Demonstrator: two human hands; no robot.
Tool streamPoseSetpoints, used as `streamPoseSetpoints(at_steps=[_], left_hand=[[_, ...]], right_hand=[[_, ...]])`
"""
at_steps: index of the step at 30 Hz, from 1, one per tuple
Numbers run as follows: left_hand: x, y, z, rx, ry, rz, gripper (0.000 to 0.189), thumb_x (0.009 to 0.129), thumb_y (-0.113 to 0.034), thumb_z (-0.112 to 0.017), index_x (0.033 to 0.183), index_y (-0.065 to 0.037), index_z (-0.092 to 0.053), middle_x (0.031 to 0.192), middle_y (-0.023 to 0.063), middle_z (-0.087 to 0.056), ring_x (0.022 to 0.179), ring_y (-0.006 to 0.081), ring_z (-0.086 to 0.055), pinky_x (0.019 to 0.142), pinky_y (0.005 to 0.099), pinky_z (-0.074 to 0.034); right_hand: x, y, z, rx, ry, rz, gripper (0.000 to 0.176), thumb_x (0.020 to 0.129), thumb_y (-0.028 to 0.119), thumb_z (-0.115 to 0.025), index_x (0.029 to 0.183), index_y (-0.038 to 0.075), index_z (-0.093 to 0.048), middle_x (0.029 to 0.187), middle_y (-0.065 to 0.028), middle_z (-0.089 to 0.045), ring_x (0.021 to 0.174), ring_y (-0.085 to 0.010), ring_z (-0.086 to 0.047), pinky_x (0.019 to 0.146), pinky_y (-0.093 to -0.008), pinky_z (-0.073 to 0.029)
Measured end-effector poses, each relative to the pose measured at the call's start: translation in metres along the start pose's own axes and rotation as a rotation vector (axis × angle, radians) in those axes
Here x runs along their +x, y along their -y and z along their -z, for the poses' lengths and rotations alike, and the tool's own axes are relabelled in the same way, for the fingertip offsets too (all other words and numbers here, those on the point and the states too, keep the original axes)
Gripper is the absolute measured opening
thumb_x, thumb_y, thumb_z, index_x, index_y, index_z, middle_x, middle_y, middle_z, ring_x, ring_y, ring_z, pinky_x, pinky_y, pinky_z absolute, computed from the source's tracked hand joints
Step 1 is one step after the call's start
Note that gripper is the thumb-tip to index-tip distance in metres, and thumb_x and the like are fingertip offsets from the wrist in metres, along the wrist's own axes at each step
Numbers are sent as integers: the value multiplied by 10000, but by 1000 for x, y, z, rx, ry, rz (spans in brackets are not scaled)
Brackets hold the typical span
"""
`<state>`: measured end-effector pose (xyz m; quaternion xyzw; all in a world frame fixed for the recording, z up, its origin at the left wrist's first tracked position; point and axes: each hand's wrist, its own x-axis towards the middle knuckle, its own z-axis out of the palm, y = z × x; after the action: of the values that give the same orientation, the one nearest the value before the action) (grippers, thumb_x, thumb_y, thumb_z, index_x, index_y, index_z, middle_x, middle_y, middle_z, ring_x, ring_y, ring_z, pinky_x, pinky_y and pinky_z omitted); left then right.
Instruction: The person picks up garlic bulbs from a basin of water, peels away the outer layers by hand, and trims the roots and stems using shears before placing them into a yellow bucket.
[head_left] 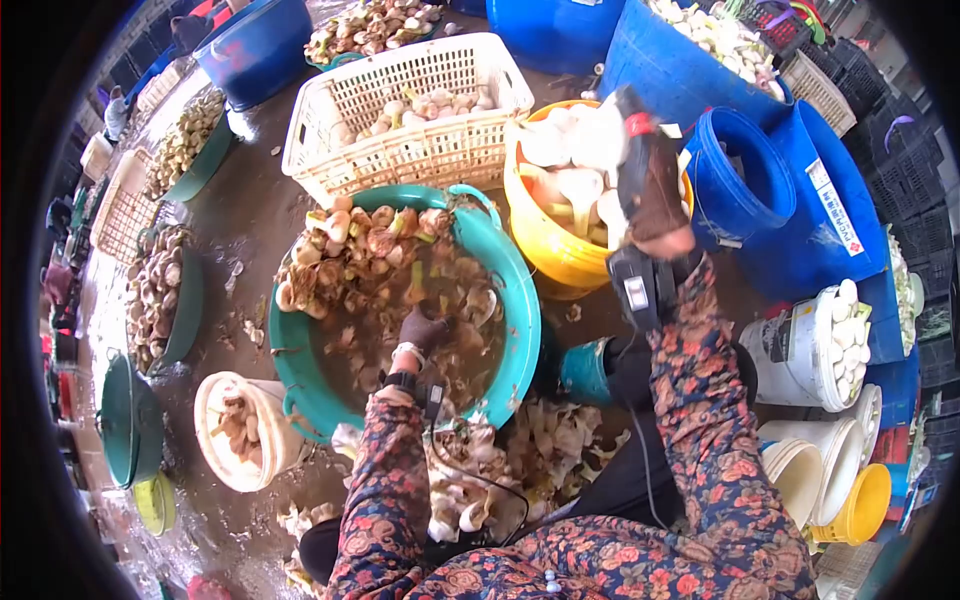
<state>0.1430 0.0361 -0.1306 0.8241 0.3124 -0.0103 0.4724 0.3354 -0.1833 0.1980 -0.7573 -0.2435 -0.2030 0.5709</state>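
My left hand [427,329], in a dark glove, dips into the brown water of a round teal tub [528,352]; its fingertips are hidden among floating skins. Unpeeled, garlic-like bulbs [345,245] heap along the tub's far left side. Over a yellow bucket [560,262] is my right hand [652,185], also gloved and smeared by motion. It is closed on a dark object with a red band [637,122], whose kind I cannot tell. Large pale bulbs [580,185] fill the bucket under and beside this hand.
A cream plastic crate [400,160] with bulbs stands behind the tub. Blue barrels [640,60] and a blue bucket [745,170] stand at the right. White buckets [795,350] flank my right side. Peeled skins [480,470] pile before me; a white pail [250,465] sits left.
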Motion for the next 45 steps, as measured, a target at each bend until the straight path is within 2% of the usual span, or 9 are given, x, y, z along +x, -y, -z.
streamPoseSetpoints(at_steps=[1, 4, 7, 13, 16, 29, 35, 39, 45], left_hand=[[15, 8, -14, -44, 19, 5, 588, 679, -398, -675, 1123, -30, -558, 1091, 204, -587, 1031, 347, -552, 874, 380, -437], [7, -11, -30, 79, 31, -5, 569, 662, -365, -671, 1131, -64, -560, 1094, 212, -580, 1015, 349, -557, 865, 382, -440], [-6, 3, -30, -156, 355, 120, 584, 663, -321, -716, 1134, -18, -550, 1082, 169, -602, 956, 276, -596, 832, 336, -459], [-113, -67, 26, -724, 347, 83, 511, 729, -168, -730, 1157, 17, -520, 970, 34, -612, 824, 131, -586, 746, 262, -477], [-159, -97, 44, -708, 280, -107, 507, 721, -110, -737, 1148, 37, -507, 1041, 51, -586, 944, 118, -551, 860, 261, -443], [-247, -102, 59, -398, 19, -275, 556, 604, -92, -804, 1080, 37, -547, 1004, 81, -582, 943, 158, -554, 830, 295, -465], [-268, -126, 54, -604, 45, -207, 605, 624, -168, -814, 1101, 13, -490, 1060, 96, -578, 977, 164, -554, 883, 310, -436], [-269, -122, 66, -36, -347, -591, 877, 571, -205, -834, 1278, -7, -355, 1122, 120, -564, 1044, 257, -542, 928, 336, -400], [-276, -108, 70, -65, -28, -487, 194, 729, -39, -679, 920, -20, -647, 827, 92, -653, 749, 204, -637, 665, 294, -490]], right_hand=[[19, 11, -5, 191, -99, -416, 287, 829, 192, -591, 1021, -17, -546, 976, -184, -603, 885, -293, -568, 777, -378, -440], [60, -65, -9, -607, -91, 582, 339, 806, 288, -606, 968, -8, -572, 983, -202, -590, 945, -364, -530, 821, -438, -414], [69, -109, -3, -1104, 619, 235, 429, 798, 353, -556, 1024, -11, -584, 1099, -263, -527, 1021, -416, -502, 879, -468, -399], [-68, -2, -8, -346, 463, -14, 449, 799, 430, -573, 730, -13, -602, 706, -257, -582, 734, -417, -583, 630, -463, -458], [-164, 17, -17, -408, 867, -296, 251, 743, 240, -634, 705, -4, -593, 660, -238, -570, 678, -388, -589, 578, -433, -449], [-273, 29, -11, 4, 927, -324, 297, 801, 279, -595, 814, -16, -627, 705, -195, -610, 690, -345, -601, 606, -388, -462], [-265, 70, 12, 890, 918, -1470, 345, 891, 343, -512, 1025, 31, -566, 762, 15, -569, 625, -109, -536, 550, -262, -444], [-278, 44, 15, 929, 974, -1200, 336, 898, 359, -510, 988, 44, -583, 757, 34, -567, 629, -74, -521, 527, -228, -424], [-301, 9, -4, 578, 1148, -1000, 290, 805, 308, -661, 873, 28, -627, 708, 20, -579, 559, -82, -514, 472, -230, -407]])
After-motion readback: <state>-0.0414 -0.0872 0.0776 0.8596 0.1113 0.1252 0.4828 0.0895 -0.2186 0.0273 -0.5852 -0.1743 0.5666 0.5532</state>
